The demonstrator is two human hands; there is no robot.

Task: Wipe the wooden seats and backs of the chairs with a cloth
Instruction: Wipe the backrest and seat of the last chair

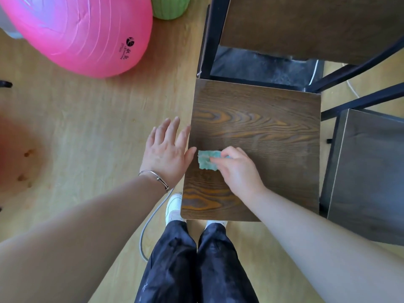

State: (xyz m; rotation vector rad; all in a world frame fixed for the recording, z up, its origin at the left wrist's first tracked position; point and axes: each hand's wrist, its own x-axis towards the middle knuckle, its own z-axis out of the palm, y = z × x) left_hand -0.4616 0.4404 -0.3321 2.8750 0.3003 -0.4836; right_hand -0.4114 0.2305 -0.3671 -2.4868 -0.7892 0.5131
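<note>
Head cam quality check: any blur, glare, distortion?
Head view: wide-angle bowing toward the edges; a blurred reddish smear at the left edge; soft sheen on the chair seat; bright highlights on the pink ball; cloth and right hand slightly soft.

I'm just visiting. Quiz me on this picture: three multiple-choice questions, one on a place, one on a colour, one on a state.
1. Where is the cloth? A floor; B chair seat; C shelf.
2. What colour is the big ball? A pink; B blue; C yellow.
3. How is the left hand? A open, fingers spread; B a fist; C gripping the cloth.
Answers: B, the right hand holds it on the wood; A, it is plainly pink; A, its straight fingers hold nothing.
</note>
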